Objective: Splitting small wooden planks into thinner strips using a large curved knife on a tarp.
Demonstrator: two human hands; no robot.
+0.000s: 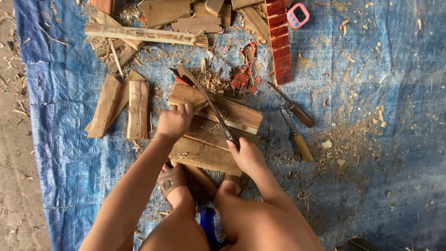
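My right hand [247, 154] grips the handle of a long curved blade [200, 90] that lies slanting across a stack of wooden planks [211, 135]. My left hand [174, 122] presses on the left end of the top plank, fingers curled over a small piece of wood there. The blade's tip reaches past the planks toward a heap of shavings. The planks rest on a blue tarp [74, 93], just in front of my sandalled feet [172, 179].
Two chisels [297, 125] with wooden handles lie right of the planks. Split wood slabs [123, 107] lie at left; a pale stick [144, 35] and offcuts at the top. A red-painted strip [279, 42] and a small pink timer [298, 15] sit top right. Shavings are strewn about.
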